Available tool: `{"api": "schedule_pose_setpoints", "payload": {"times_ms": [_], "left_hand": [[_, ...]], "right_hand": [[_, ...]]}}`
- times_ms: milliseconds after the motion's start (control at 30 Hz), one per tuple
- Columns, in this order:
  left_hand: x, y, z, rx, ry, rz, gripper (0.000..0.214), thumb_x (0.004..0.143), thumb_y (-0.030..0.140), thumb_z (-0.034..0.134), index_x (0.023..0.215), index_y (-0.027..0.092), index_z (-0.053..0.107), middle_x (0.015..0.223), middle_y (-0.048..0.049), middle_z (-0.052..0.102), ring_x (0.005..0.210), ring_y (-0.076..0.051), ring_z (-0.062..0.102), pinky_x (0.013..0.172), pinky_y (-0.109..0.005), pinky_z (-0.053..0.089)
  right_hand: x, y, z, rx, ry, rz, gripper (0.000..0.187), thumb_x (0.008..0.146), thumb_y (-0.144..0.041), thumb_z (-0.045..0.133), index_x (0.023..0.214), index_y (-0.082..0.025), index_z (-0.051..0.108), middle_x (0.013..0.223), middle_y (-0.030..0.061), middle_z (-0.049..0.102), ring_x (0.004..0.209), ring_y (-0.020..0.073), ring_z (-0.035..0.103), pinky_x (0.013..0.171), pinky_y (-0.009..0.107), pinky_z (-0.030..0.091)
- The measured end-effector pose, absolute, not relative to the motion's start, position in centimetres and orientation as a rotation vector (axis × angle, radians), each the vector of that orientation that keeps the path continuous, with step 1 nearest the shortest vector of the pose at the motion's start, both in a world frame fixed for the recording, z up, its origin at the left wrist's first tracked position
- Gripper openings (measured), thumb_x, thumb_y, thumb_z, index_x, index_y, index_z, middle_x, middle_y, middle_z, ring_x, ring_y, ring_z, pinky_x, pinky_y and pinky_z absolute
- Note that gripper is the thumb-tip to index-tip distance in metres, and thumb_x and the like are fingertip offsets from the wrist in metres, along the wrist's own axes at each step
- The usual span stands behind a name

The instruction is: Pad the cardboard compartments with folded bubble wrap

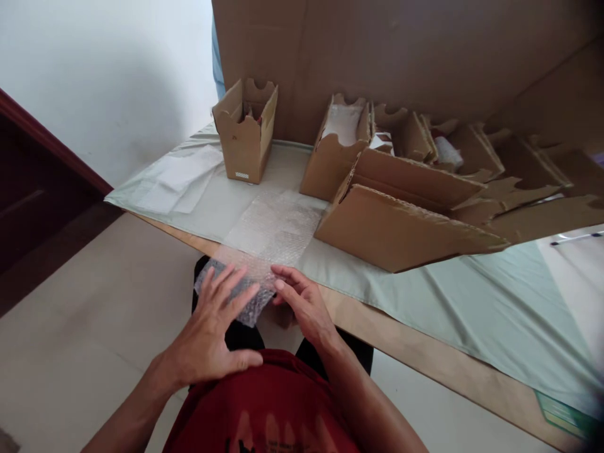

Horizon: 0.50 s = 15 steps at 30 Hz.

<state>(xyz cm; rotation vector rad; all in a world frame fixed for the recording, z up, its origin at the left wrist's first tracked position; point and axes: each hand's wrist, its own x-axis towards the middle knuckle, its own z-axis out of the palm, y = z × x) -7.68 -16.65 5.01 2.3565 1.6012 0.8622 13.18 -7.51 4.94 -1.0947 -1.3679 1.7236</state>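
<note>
A sheet of clear bubble wrap (276,226) lies on the cloth-covered table, its near end drooping over the front edge. My left hand (219,321) is over that hanging end with fingers spread and nothing gripped in it. At the sheet's near right side, my right hand (302,302) has thumb and fingers closed on the bubble wrap's edge. The far part of the sheet lies flat, beside the cardboard boxes.
White sheets (177,179) lie at the table's left. A narrow cardboard box (245,148) stands behind them. Several cardboard bins, including a long one (401,233), line the right side. A tall cardboard panel (377,56) rises behind. The wooden table edge (349,314) shows below the cloth.
</note>
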Motion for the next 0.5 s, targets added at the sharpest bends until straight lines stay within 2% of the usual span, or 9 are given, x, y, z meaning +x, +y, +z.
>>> {"api": "schedule_pose_setpoints", "payload": {"times_ms": [67,100,167,233,300,367,433,500], "left_hand": [[-7.5,-17.7,4.4,2.380,1.621,0.860,0.100,0.078,0.060,0.078,0.160,0.028,0.030,0.163,-0.0182,0.040,0.154,-0.042,0.029,0.125,-0.069,0.014],[-7.7,-17.8,3.9,2.350,1.704,0.934,0.092,0.083,0.052,0.077,0.159,0.028,0.031,0.159,-0.0179,0.046,0.153,-0.040,0.032,0.125,-0.069,0.015],[-8.4,-17.5,3.0,2.204,1.880,1.172,0.058,0.093,0.029,0.067,0.148,0.028,0.047,0.141,-0.0133,0.064,0.145,-0.033,0.048,0.124,-0.063,0.026],[-9.4,-16.9,2.6,2.002,1.941,1.403,0.032,0.096,0.015,0.056,0.125,0.027,0.064,0.117,-0.0070,0.075,0.130,-0.027,0.063,0.120,-0.056,0.038],[-10.7,-16.5,2.7,1.847,1.892,1.542,0.020,0.095,0.013,0.056,0.103,0.026,0.069,0.102,-0.0034,0.077,0.119,-0.025,0.069,0.118,-0.053,0.043],[-12.0,-16.5,2.9,1.761,1.841,1.614,0.013,0.093,0.016,0.060,0.092,0.024,0.070,0.095,-0.0023,0.077,0.115,-0.025,0.070,0.117,-0.054,0.043],[-13.4,-16.8,3.0,1.694,1.811,1.658,0.012,0.093,0.019,0.062,0.084,0.023,0.070,0.091,-0.0025,0.077,0.112,-0.026,0.071,0.115,-0.054,0.045],[-14.6,-17.0,3.0,1.634,1.802,1.696,0.014,0.093,0.023,0.063,0.081,0.022,0.070,0.090,-0.0036,0.076,0.110,-0.027,0.072,0.112,-0.054,0.048]], "right_hand": [[11.9,-7.8,5.0,-1.019,-1.295,1.764,0.043,0.088,-0.048,0.067,0.123,-0.025,0.067,0.101,0.0050,0.071,0.085,0.0178,0.066,0.079,0.034,0.058],[11.4,-8.0,4.9,-0.966,-1.285,1.796,0.042,0.088,-0.047,0.068,0.124,-0.025,0.067,0.103,0.0050,0.071,0.086,0.0175,0.066,0.081,0.034,0.058],[10.7,-8.3,4.6,-0.831,-1.360,1.883,0.044,0.087,-0.041,0.068,0.128,-0.027,0.064,0.107,0.0053,0.071,0.089,0.0174,0.067,0.079,0.033,0.058],[10.7,-8.1,4.2,-0.768,-1.554,1.868,0.052,0.087,-0.034,0.065,0.138,-0.028,0.058,0.110,0.0056,0.071,0.085,0.0163,0.068,0.073,0.030,0.056],[11.7,-6.8,4.0,-0.907,-1.780,1.630,0.061,0.088,-0.028,0.061,0.149,-0.029,0.050,0.108,0.0051,0.072,0.075,0.0147,0.067,0.068,0.029,0.054],[13.2,-4.4,3.8,-1.181,-1.934,1.245,0.066,0.087,-0.022,0.059,0.152,-0.027,0.049,0.099,0.0040,0.074,0.069,0.0152,0.065,0.069,0.030,0.052],[14.6,-1.4,3.6,-1.398,-2.004,0.941,0.065,0.083,-0.018,0.059,0.148,-0.024,0.056,0.088,0.0037,0.075,0.069,0.0178,0.065,0.071,0.031,0.051],[15.4,1.4,3.2,-1.484,-2.010,0.863,0.057,0.080,-0.015,0.058,0.136,-0.021,0.067,0.080,0.0037,0.074,0.066,0.0186,0.065,0.069,0.031,0.050]]}}
